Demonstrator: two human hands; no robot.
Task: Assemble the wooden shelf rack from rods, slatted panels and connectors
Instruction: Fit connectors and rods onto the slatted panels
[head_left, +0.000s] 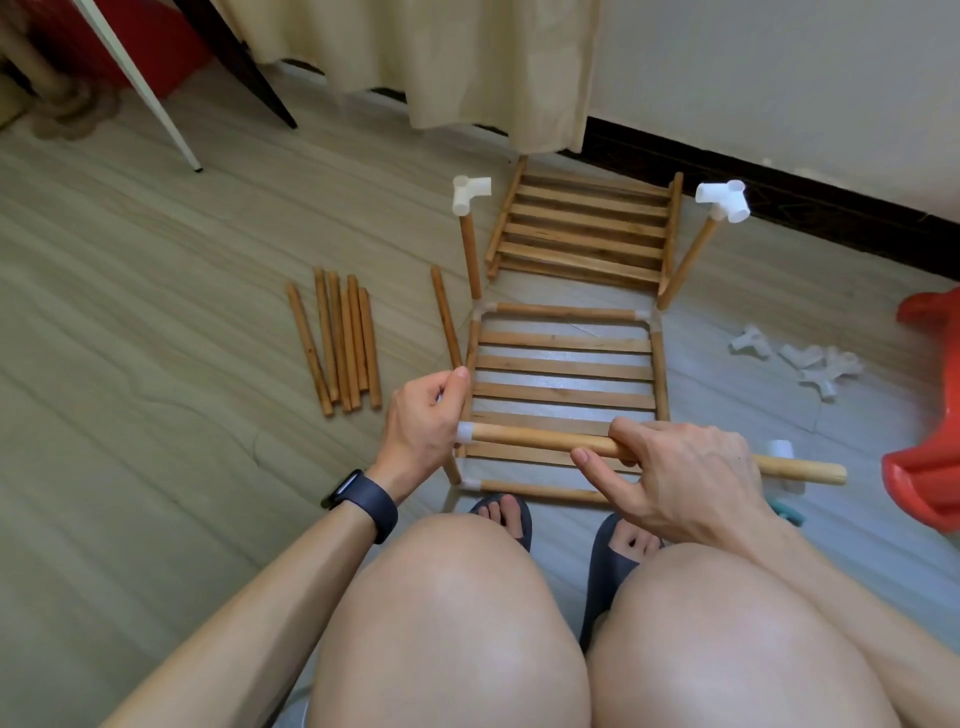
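A seated person, bare knees filling the bottom of the frame, works over a wooden floor (156, 312). At the centre lies the rack base (566, 312), a rectangle of rods joined at the corners by connectors, with a slatted panel (563, 374) lying inside it. Two upright rods rise from its far corners, each capped by a white connector, one at upper centre-left (470, 195) and one at upper centre-right (724, 200).

Across the near side of the base, the person holds a long rod (530, 439) level. The right hand (680, 473) grips it near the middle, fingers wrapped over the top and the forefinger stretched out along it. The left hand (423, 413) has its fingers curled round an end connector (466, 432) fitted on the rod's left tip; whether that piece is fully seated cannot be told. A dark watch (363, 499) is on the left wrist.

A second slatted panel (582, 228) lies just beyond the base, near the cream curtain (441, 57). Loose rods (337, 343) lie side by side to the left, with a single rod (445, 317) between them and the base. Spare connectors (810, 361) are scattered at the right, near a red plastic object (930, 415) at the frame's right edge.
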